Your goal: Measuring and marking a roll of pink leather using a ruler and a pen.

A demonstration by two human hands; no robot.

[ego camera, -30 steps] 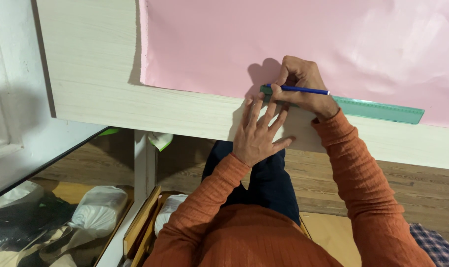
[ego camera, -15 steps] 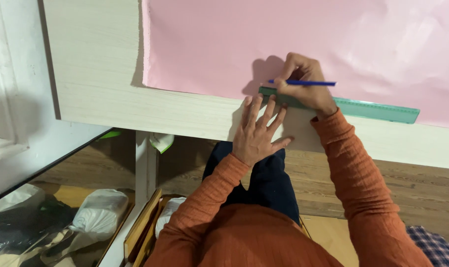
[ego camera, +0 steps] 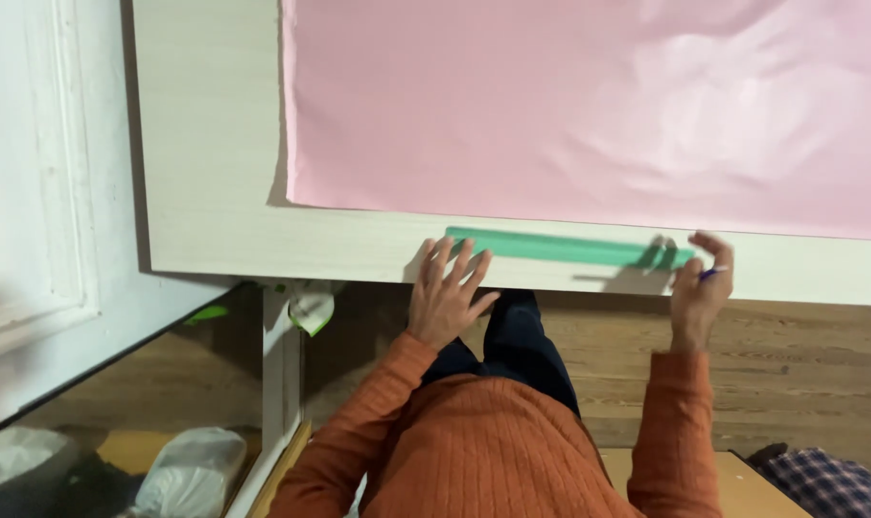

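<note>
Hands sit at the near edge of a pale wood-grain table [ego camera: 215, 192], both in orange ribbed sleeves. Left hand [ego camera: 445, 293] is flat, fingers spread wide, fingertips resting at the left end of a long green ruler [ego camera: 560, 247]; it grips nothing, just presses down. Right hand [ego camera: 702, 283] is at the ruler's right end, raised slightly off the edge with fingers loosely curled, pinching a blue pen [ego camera: 711, 274] of which only a short bit shows between the fingers. Whether the right hand touches the ruler cannot be told; its shadow falls on the ruler's right end. Ruler lies flat between the two hands, running left to right along the table's near edge, just below the lower edge of a big pink paper sheet [ego camera: 569, 105], which spreads beyond both hands. Dark trousers [ego camera: 517, 336] show below, between the arms. Wood floor [ego camera: 819, 355] is under the right arm. White plastic bag [ego camera: 191, 470] lies low, left of the left arm.
</note>
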